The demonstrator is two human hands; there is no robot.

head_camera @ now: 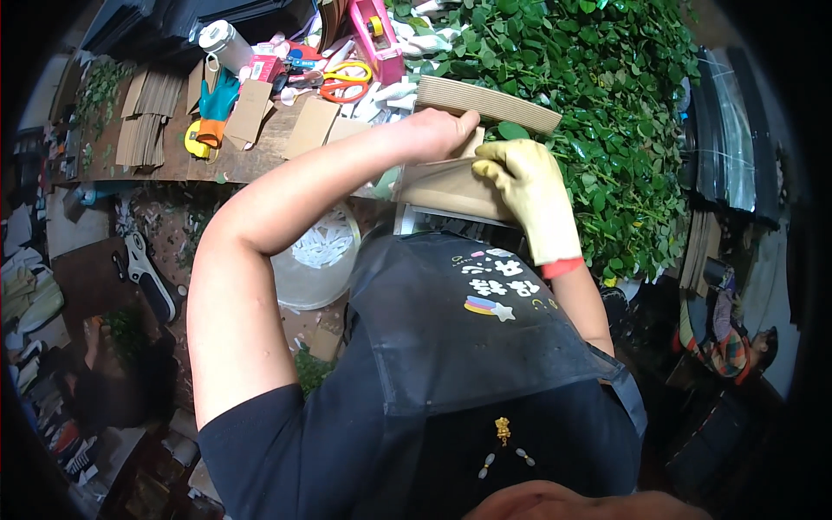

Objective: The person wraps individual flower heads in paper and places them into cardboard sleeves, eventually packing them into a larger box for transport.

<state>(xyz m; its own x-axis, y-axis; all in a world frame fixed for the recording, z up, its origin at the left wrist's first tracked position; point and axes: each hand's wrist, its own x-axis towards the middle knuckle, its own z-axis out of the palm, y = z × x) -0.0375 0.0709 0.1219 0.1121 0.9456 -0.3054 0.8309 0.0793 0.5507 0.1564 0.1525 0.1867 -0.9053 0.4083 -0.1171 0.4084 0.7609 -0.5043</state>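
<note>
My bare left hand is curled with its knuckles up over a brown cardboard piece, whose folded body lies at the table's front edge. Part of that hand's grip is hidden, so what its fingers hold cannot be told. My right hand, in a pale yellow rubber glove with a red cuff, pinches the upper edge of the same cardboard between thumb and fingers. Just beyond both hands stands a strip of corrugated cardboard. A green leaf shows between it and the glove. Leafy green stems are heaped beside the right hand.
Orange and yellow scissors, a pink tape dispenser, a white-lidded bottle, a teal glove, a yellow tape measure and cardboard stacks lie on the wooden table. A tub stands below; another person is at far right.
</note>
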